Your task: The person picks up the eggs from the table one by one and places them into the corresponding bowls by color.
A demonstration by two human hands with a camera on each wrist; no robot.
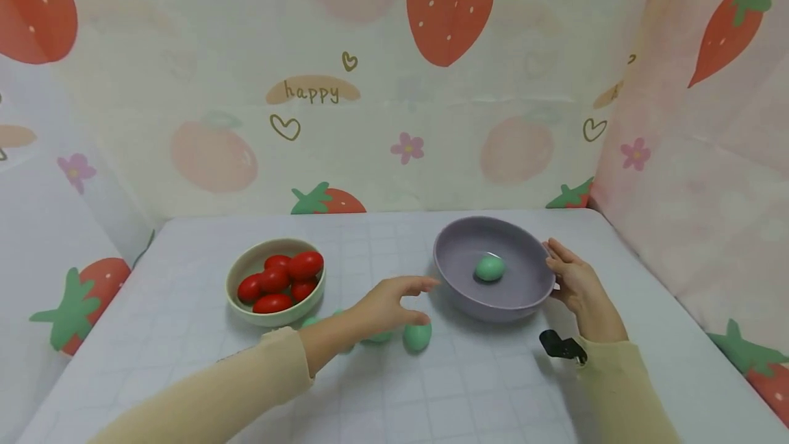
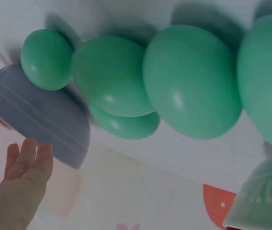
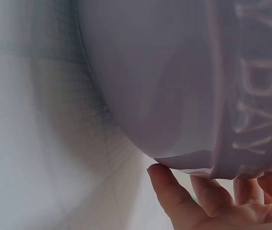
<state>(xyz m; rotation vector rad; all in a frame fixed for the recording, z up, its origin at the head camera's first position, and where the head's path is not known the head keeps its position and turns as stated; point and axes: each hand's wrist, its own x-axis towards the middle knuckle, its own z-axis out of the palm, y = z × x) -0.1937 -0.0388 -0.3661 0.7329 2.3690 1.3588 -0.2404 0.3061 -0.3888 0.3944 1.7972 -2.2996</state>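
Observation:
A purple bowl (image 1: 459, 273) with raised lettering holds one green egg (image 1: 490, 268). My right hand (image 1: 579, 286) holds the bowl by its right side, fingers at the rim, also in the right wrist view. My left hand (image 1: 385, 303) hovers left of the bowl, thumb apart from the fingers and nothing between them. Just below its thumb lies a green egg (image 1: 418, 338) on the table. More green eggs (image 2: 191, 81) stand in a row in the left wrist view; in the head view my left hand and forearm partly cover them.
A pale cream-green bowl (image 1: 237, 303) with several red oval, tomato-like pieces (image 1: 274, 279) stands at the left. A white grid-patterned cloth (image 1: 468, 389) covers the table. Strawberry-print sheeting (image 1: 382, 177) rises behind and at the sides. A small black object (image 1: 559, 345) is by the right sleeve.

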